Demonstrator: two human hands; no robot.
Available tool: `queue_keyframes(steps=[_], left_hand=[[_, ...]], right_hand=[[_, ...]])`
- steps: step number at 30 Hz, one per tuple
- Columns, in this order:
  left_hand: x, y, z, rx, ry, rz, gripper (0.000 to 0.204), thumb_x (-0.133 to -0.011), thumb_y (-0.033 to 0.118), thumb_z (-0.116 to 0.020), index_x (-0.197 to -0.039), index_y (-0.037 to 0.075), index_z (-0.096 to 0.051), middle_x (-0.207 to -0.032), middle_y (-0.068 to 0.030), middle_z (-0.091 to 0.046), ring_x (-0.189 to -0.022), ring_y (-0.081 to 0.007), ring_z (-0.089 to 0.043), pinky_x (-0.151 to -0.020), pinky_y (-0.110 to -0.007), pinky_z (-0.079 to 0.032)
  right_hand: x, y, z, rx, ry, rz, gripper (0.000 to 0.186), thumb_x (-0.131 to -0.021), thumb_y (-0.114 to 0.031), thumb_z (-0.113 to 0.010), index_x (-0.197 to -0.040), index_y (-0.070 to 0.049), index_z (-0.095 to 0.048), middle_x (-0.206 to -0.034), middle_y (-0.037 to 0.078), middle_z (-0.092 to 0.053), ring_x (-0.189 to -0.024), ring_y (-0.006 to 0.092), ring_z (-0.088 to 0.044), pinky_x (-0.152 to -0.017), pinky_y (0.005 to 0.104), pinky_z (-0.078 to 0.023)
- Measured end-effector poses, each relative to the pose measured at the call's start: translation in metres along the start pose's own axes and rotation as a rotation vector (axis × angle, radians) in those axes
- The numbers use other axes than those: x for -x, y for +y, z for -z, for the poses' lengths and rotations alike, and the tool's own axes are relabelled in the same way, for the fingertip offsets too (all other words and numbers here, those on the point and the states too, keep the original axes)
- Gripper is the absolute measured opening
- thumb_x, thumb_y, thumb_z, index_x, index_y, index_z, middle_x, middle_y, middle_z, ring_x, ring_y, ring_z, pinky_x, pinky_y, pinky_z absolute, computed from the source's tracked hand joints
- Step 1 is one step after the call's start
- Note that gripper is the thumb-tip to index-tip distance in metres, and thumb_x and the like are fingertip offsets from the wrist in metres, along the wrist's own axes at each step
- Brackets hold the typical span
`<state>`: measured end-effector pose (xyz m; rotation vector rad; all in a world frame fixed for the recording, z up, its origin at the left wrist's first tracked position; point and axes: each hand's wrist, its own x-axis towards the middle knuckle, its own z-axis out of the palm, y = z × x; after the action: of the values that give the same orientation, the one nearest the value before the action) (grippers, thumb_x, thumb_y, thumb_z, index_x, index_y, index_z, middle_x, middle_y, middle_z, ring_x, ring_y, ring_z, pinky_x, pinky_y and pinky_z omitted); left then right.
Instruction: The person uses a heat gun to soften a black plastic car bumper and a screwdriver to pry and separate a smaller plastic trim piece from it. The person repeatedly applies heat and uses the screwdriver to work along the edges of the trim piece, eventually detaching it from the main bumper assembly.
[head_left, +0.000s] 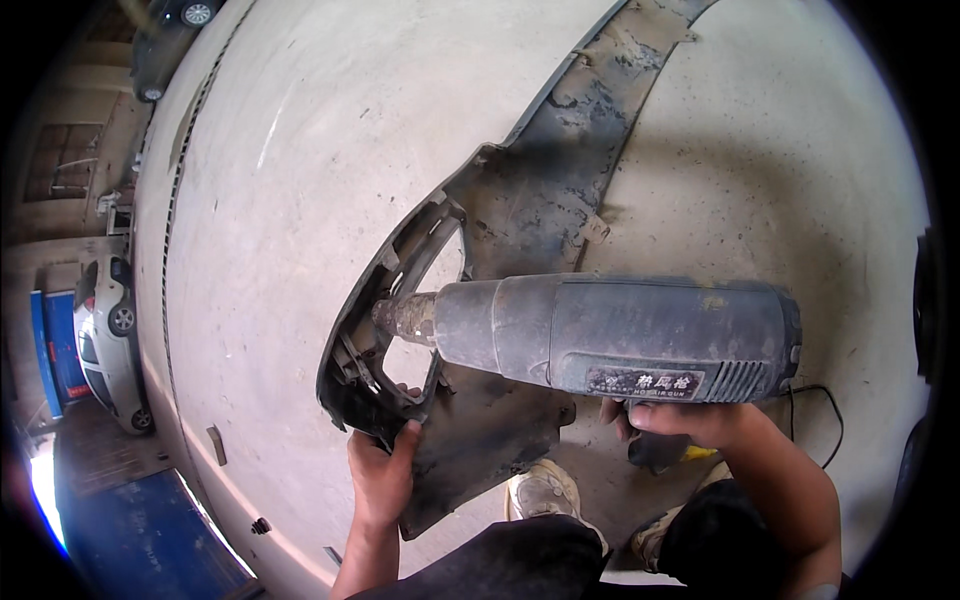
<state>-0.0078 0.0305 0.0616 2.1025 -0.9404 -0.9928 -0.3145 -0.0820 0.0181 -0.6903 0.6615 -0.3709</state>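
My right hand (690,422) is closed round the handle of a dusty grey heat gun (620,325). The gun's rusty metal nozzle points left, at the opening in the end of a long, dirty dark plastic car bumper (530,215). Whether the nozzle touches the plastic I cannot tell. With its thumb on top, my left hand (385,470) grips the near edge of the bumper beside that opening; some of its fingers show through the hole. The bumper's far end runs up and out of view at the top.
Below the bumper stand my feet in light shoes (545,490) on the pale concrete floor (300,150). A black cord (840,425) loops at the right. Far left are a silver car (108,345), a dark car (175,40) and a blue panel (150,535). A small dark piece (261,526) lies on the floor.
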Motion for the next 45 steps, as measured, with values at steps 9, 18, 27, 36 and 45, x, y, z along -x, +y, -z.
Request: queue_keyframes(steps=[9, 18, 27, 36, 45], left_hand=[[0.003, -0.001, -0.001, -0.053, 0.027, -0.012, 0.036, -0.087, 0.012, -0.065, -0.118, -0.007, -0.063, -0.116, -0.0131, -0.068, -0.112, -0.0196, -0.060, -0.103, -0.035, -0.040], [0.006, 0.002, -0.004, -0.062, 0.064, -0.058, 0.030, -0.088, 0.003, -0.063, -0.116, -0.007, -0.063, -0.110, -0.0139, -0.071, -0.102, -0.0167, -0.064, -0.094, -0.031, -0.047], [0.006, 0.001, -0.005, -0.089, 0.077, -0.061, 0.028, -0.088, 0.005, -0.064, -0.114, -0.005, -0.067, -0.105, -0.0130, -0.072, -0.098, -0.0165, -0.065, -0.091, -0.031, -0.048], [0.006, 0.001, -0.003, -0.071, 0.055, -0.003, 0.031, -0.087, 0.009, -0.064, -0.114, -0.006, -0.066, -0.114, -0.0135, -0.069, -0.110, -0.0191, -0.061, -0.101, -0.034, -0.042], [0.006, 0.000, -0.004, -0.062, 0.068, -0.012, 0.031, -0.087, 0.004, -0.061, -0.116, -0.006, -0.064, -0.113, -0.0129, -0.069, -0.108, -0.0180, -0.062, -0.099, -0.033, -0.043]], right_hand=[[-0.004, -0.009, -0.008, 0.054, 0.033, -0.009, 0.035, -0.084, -0.009, -0.066, -0.118, -0.001, -0.061, -0.098, 0.011, -0.069, -0.084, 0.0196, -0.066, -0.075, 0.0334, -0.054], [-0.010, -0.007, -0.003, 0.009, 0.066, 0.050, 0.028, -0.089, -0.012, -0.068, -0.116, -0.005, -0.064, -0.101, 0.007, -0.071, -0.090, 0.0158, -0.066, -0.079, 0.0309, -0.055], [-0.009, -0.013, -0.004, 0.046, 0.048, 0.034, 0.029, -0.087, -0.011, -0.070, -0.115, -0.005, -0.064, -0.100, 0.006, -0.071, -0.091, 0.0150, -0.066, -0.079, 0.0297, -0.055], [-0.004, -0.016, -0.002, 0.078, -0.012, -0.004, 0.029, -0.087, -0.010, -0.070, -0.115, -0.003, -0.064, -0.100, 0.007, -0.071, -0.091, 0.0157, -0.067, -0.078, 0.0297, -0.055], [-0.010, -0.015, 0.001, 0.051, 0.079, 0.062, 0.029, -0.087, -0.010, -0.070, -0.114, -0.002, -0.064, -0.100, 0.010, -0.071, -0.091, 0.0183, -0.067, -0.077, 0.0319, -0.056]])
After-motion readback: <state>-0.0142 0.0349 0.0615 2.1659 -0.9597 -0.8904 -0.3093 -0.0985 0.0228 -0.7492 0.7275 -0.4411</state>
